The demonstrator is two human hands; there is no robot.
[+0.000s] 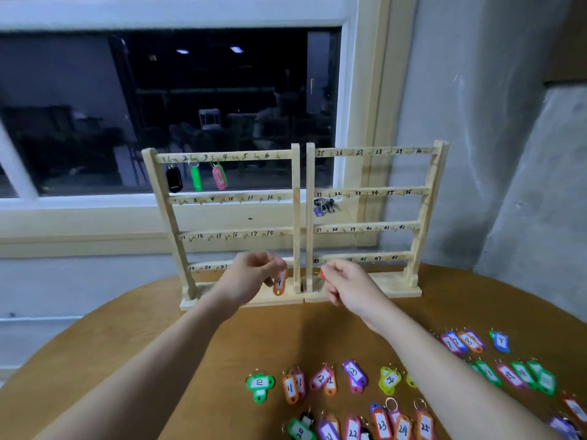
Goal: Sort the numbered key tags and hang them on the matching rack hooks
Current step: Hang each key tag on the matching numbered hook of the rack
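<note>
Spare numbered tags [354, 376] are lying on the near bench [158, 338]. Farther off, the light, rigid orange tag 4 [279, 282] is being pinched at its ring end by the left hand [251, 276]; something red, seemingly another tag, is being pinched by the right hand [344, 285]. Beyond, hook 4 on the rack [297, 217] is waiting.

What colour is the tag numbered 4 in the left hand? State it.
Orange, with a white label; the tag shows clearly in the head view, held by the left hand.

left hand [254, 274] covers rack hook numbers past 21, top of orange tag 4 [279, 282] hidden in its fingers, red tag [323, 275] mostly buried in right hand [346, 285], number unreadable, bottom-row tags [352, 428] cut off by frame edge, key bunch [324, 205] under 31 too small to read
</note>
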